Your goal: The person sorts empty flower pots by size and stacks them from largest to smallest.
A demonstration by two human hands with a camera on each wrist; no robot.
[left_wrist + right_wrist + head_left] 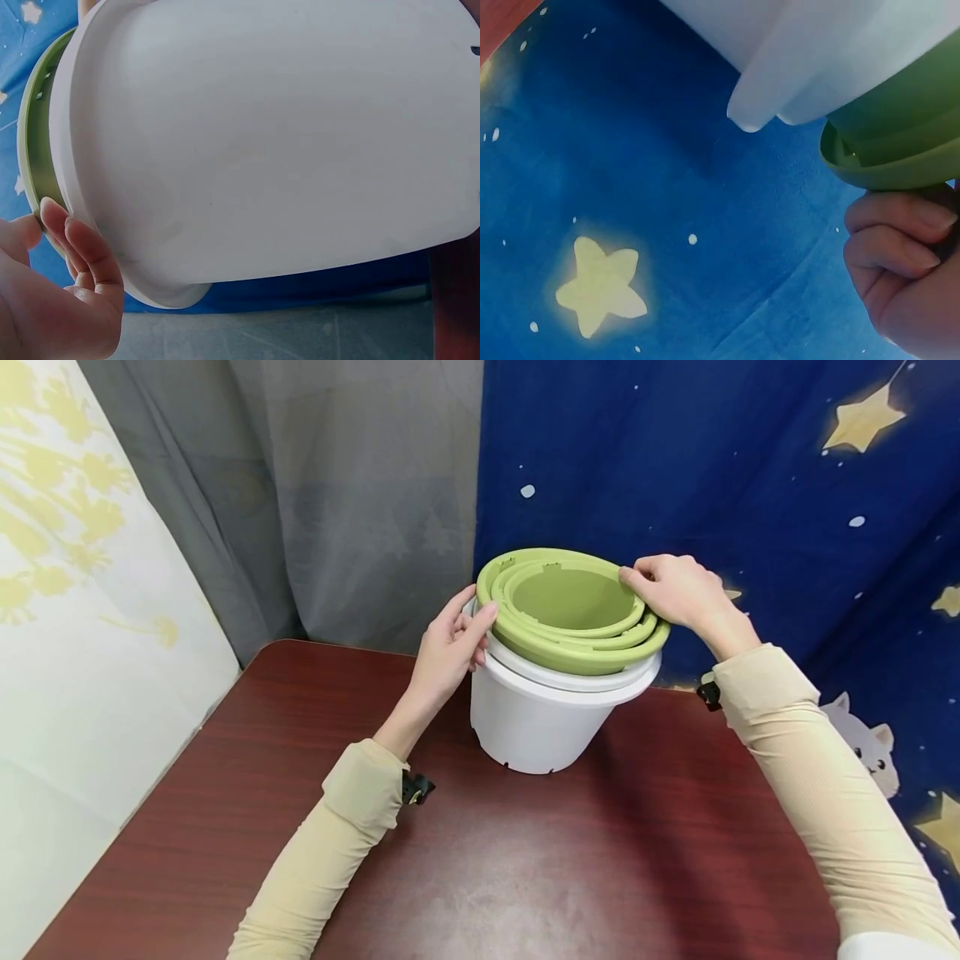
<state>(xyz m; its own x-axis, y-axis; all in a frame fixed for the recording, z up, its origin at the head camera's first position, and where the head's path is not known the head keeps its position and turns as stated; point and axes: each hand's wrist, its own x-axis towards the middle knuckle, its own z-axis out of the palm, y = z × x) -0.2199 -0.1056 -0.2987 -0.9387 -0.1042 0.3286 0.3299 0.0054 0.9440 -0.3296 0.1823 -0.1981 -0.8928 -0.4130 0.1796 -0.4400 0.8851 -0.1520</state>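
Note:
A stack of nested plant pots stands at the back of the table: green pots (588,657) of several sizes sit inside white pots (536,727). The green rims rise above the white ones, tilted slightly. My left hand (441,652) pinches the left edge of the outer green rim, thumb on top and fingers beneath, close beside the white rim. In the left wrist view those fingertips (54,214) meet at the green edge. At the right side my right hand (686,593) grips the green rims, its thumb over the inner green pot (573,597). Curled fingers (900,214) show under the rim in the right wrist view.
The dark red wooden table (450,877) extends in front of the pots. Behind it hang a grey curtain (375,485) and a blue curtain with stars (675,460), close to the pots. A white patterned sheet (97,652) borders the left side.

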